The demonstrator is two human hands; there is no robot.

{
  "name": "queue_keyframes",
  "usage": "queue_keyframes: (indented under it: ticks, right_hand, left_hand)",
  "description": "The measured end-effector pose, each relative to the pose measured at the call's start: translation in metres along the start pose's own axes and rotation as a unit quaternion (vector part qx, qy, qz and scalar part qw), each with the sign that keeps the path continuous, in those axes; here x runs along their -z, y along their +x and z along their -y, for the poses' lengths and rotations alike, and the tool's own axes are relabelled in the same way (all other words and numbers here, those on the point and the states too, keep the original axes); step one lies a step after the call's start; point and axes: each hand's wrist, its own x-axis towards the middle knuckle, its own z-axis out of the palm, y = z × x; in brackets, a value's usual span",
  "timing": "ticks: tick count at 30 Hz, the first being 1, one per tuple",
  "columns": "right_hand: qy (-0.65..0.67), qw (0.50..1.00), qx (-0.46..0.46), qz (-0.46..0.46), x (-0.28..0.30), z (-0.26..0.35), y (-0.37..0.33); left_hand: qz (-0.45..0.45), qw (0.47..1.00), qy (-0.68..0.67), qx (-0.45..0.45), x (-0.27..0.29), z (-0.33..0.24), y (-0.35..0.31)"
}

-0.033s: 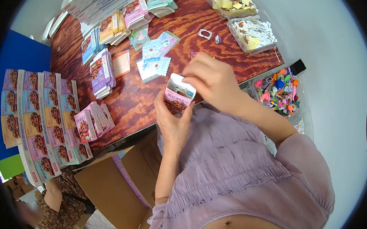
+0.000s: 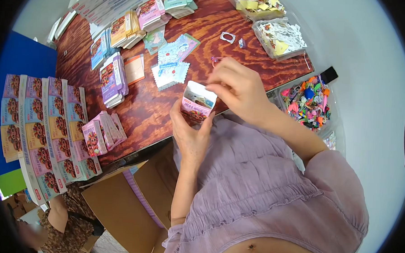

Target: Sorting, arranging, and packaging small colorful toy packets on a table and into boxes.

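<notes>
My left hand (image 2: 190,137) grips a small pink cardboard box (image 2: 198,107) from below, thumb on one side and fingers on the other. Its top is open, with a white flap raised, and some small contents show inside, too dim to name. Beside the opening, my right hand (image 2: 238,85) is curled with fingertips pressed together, close to the flap. What it pinches, if anything, is hidden. A thin pink loop (image 2: 216,60) shows just beyond its knuckles; whether it lies on the table or hangs from the fingers is unclear.
Flat folded boxes in purple (image 2: 113,79), orange (image 2: 125,31) and other colours lie stacked on the wooden table. Pale zigzag-edged packets (image 2: 171,73) lie nearby. Trays of paper pieces (image 2: 281,38) and colourful trinkets (image 2: 308,101) stand right. Display boxes (image 2: 42,128) stand left; a carton (image 2: 122,204) is below.
My right hand has shifted slightly right and down, and more of the pink loop shows beyond it. The left hand and the box stay nearly where they were.
</notes>
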Motion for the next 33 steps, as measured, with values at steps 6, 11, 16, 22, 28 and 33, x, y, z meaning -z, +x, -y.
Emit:
queue_keyframes:
  ticks: [6,11,16,22,28,33]
  right_hand:
    - [0.126,0.99,-0.061,-0.017,-0.025,-0.009,-0.035]
    - [0.354,0.911,-0.21,0.007,-0.013,-0.011,-0.03]
    - [0.366,0.914,-0.162,0.061,-0.002,-0.018,-0.032]
    - [0.381,0.904,-0.184,0.068,0.003,-0.023,-0.039]
    - [0.428,0.878,-0.211,0.035,-0.01,-0.025,-0.051]
    - [0.323,0.94,-0.091,0.069,-0.018,-0.044,-0.065]
  left_hand:
    - [0.022,0.995,-0.086,0.039,-0.005,0.001,-0.003]
    - [0.055,0.979,-0.181,0.079,0.002,-0.013,-0.005]
    - [0.086,0.97,-0.228,0.017,0.006,-0.011,-0.007]
    - [0.144,0.93,-0.336,0.047,0.01,-0.008,-0.013]
    - [0.201,0.93,-0.299,0.08,0.016,-0.006,-0.008]
    - [0.173,0.949,-0.252,0.084,0.01,-0.003,-0.016]
